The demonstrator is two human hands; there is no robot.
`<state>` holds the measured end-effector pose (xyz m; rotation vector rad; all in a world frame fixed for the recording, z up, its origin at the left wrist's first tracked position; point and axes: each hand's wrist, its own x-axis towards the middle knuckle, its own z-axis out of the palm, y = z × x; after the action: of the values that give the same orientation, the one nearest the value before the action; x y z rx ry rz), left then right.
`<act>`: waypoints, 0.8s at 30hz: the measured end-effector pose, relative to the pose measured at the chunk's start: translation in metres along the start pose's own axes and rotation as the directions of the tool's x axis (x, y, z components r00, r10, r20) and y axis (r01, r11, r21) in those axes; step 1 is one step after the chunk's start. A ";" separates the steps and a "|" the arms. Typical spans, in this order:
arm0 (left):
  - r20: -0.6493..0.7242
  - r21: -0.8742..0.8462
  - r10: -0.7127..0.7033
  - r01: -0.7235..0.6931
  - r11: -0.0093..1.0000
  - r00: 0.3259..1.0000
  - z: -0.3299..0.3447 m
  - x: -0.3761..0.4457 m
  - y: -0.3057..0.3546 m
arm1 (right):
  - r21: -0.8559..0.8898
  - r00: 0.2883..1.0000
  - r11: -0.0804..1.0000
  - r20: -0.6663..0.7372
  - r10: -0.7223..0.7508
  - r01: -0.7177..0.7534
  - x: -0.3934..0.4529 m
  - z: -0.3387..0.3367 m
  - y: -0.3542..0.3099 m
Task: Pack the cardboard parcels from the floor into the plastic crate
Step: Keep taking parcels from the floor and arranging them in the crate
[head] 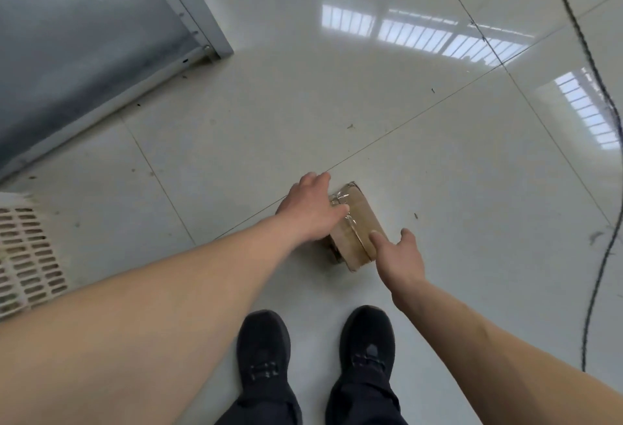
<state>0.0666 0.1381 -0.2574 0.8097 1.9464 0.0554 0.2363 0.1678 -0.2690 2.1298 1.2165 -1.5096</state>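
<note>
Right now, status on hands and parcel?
Left hand grips parcel on floor. Right hand touching its near end. Crate far left. Path clear.

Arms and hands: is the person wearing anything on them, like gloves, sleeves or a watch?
No. Both arms show bare from hand to frame edge, with no sleeves in view. The left hand and right hand have no gloves, and no watch, ring or strap shows on either wrist.
</note>
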 end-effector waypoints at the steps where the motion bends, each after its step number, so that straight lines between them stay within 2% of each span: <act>1: 0.004 -0.008 0.003 -0.003 1.000 1.000 0.005 0.005 0.002 | 0.018 1.000 1.000 -0.005 0.005 -0.005 0.006 0.002 0.002; 6: 0.052 -0.032 0.003 -0.001 0.999 0.999 0.024 0.019 0.005 | 0.089 0.999 0.995 -0.004 0.034 -0.034 0.022 0.006 0.008; 10: 0.110 -0.096 -0.081 0.091 0.991 0.991 0.030 0.022 0.004 | 0.143 1.000 0.990 0.005 0.015 -0.016 0.021 0.009 0.009; 16: 0.103 -0.332 -0.179 0.203 0.921 0.979 0.007 -0.014 -0.007 | 0.225 0.995 0.973 -0.093 -0.032 0.053 -0.011 0.000 -0.005; 19: 0.066 -0.472 -0.205 0.211 0.856 0.977 -0.018 -0.047 -0.011 | 0.189 0.990 0.975 -0.104 -0.095 0.114 -0.037 -0.006 -0.021; 24: -0.038 -0.587 -0.265 0.193 0.787 0.964 -0.069 -0.114 -0.013 | 0.148 0.974 0.966 -0.118 -0.194 0.210 -0.103 -0.015 -0.066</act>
<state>0.0371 0.0848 -0.1379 0.1590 1.9636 0.5383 0.1853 0.1682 -0.1566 2.2688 1.4317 -1.6502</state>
